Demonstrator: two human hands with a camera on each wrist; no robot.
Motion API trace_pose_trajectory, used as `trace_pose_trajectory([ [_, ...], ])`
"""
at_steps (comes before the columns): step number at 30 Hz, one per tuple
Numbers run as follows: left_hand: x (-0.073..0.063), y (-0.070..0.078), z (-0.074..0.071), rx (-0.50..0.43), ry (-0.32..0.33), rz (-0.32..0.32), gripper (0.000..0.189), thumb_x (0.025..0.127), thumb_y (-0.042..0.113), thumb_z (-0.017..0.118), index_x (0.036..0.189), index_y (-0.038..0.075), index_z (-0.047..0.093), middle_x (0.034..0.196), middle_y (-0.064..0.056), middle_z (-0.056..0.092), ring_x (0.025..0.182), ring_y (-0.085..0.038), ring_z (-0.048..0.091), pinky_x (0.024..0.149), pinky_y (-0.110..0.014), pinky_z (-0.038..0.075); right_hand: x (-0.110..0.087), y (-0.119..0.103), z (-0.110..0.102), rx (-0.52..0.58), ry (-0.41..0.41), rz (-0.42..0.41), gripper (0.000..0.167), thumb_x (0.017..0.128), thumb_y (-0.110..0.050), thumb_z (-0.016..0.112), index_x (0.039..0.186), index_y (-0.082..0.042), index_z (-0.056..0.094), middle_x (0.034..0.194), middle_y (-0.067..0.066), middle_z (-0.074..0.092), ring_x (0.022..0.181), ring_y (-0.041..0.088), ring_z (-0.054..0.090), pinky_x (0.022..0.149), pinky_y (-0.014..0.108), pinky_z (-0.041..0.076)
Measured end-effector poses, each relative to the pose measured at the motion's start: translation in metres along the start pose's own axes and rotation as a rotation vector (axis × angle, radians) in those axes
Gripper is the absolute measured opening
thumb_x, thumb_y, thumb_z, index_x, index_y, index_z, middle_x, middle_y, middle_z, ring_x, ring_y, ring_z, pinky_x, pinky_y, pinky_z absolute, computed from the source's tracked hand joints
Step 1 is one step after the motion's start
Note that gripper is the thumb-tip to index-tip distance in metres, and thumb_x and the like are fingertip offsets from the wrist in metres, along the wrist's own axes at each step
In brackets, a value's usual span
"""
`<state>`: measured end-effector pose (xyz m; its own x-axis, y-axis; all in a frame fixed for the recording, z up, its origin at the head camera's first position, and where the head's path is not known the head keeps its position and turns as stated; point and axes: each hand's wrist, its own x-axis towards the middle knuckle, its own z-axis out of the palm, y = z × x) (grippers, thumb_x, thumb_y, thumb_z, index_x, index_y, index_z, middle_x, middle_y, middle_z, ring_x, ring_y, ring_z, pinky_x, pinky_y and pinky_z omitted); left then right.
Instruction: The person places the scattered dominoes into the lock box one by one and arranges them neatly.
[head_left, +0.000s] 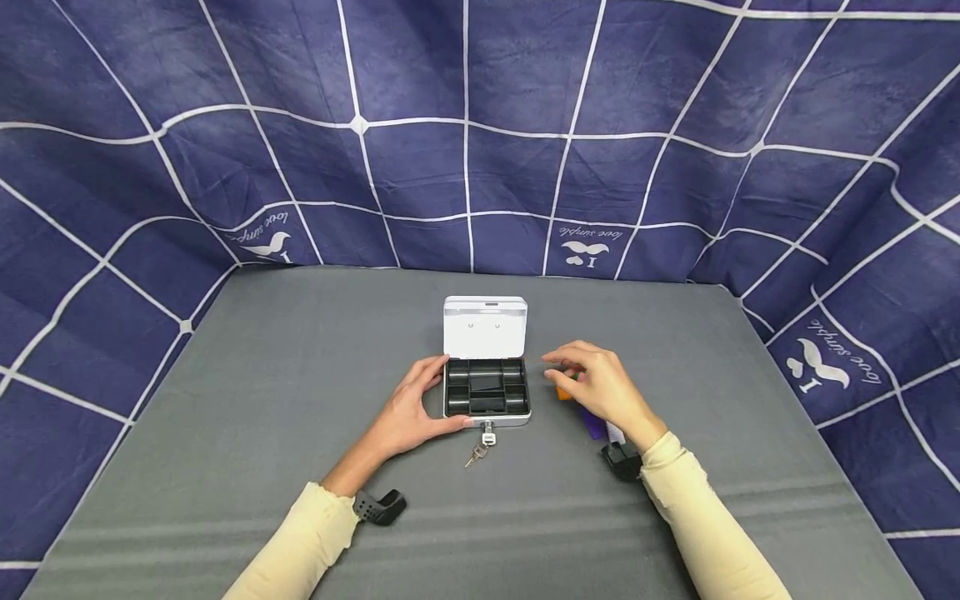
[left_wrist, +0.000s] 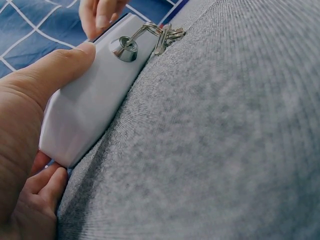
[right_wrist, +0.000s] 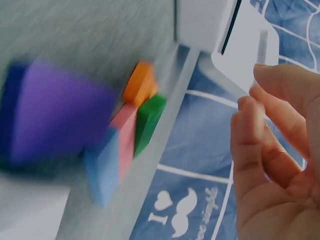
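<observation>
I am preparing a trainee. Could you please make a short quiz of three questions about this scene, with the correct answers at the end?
1. Which hand holds the white box?
2. True or false: the lid of the box stands open behind the black compartments.
3. What hangs at the lock on the front of the box? A) a paper tag; B) keys on a ring; C) a ribbon.

Key:
1. The left hand; its thumb is on the front of the box, its fingers along the side.
2. True.
3. B.
</observation>
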<state>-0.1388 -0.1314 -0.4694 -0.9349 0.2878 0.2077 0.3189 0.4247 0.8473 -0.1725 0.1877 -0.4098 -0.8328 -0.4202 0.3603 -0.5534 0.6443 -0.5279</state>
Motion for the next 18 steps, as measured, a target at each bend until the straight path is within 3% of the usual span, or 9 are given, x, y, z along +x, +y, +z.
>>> trace_pose_trajectory([
  [5,-0.001,-0.001,-0.001,0.019,0.002,-0.006,0.104,0.073,0.033,0.096,0.156,0.004,0.041,0.152,-0.013,0.044,0.136,-0.033,0.055,0.119,-0.037,0.045,-0.011,0.010,-0.008,-0.020,0.020,0.009,0.024,0.088,-0.012,0.083,0.112,-0.008,0.078,0.095,0.003,0.074,0.077,0.010,0.065,0.066,0.027,0.061],
  [18,0.000,-0.001,0.001,0.017,-0.001,-0.022,0.103,0.073,0.032,0.096,0.156,0.005,0.042,0.152,-0.011,0.043,0.138,-0.030,0.054,0.120,-0.034,0.043,-0.037,0.030,-0.014,-0.051,0.078,0.038,0.021,0.083,-0.007,0.086,0.103,-0.007,0.079,0.084,-0.003,0.068,0.067,0.003,0.057,0.055,0.017,0.051],
])
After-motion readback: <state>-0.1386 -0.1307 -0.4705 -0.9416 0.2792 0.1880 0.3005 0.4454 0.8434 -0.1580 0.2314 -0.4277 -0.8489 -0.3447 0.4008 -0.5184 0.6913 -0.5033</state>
